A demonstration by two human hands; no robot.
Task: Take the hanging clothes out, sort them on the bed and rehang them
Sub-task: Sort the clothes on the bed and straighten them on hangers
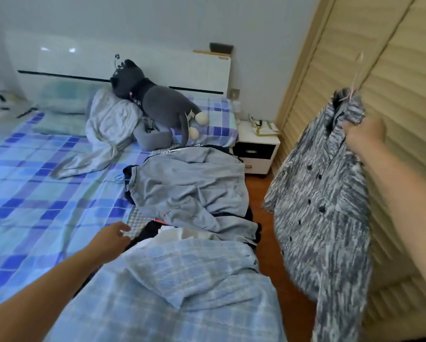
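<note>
Patterned coat [323,201], apparently hangered, in right hand [364,134]

our left hand [113,236] reached forward low, fingers loosely spread, our right hand [364,134] raised, fist clenched

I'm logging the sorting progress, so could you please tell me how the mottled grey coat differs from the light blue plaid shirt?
The mottled grey coat hangs upright in the right hand grip, off the bed; the light blue plaid shirt lies crumpled on the bed. The coat shows dark buttons and streaky grey; the shirt shows pale checks. Neither is rehung yet.
</note>
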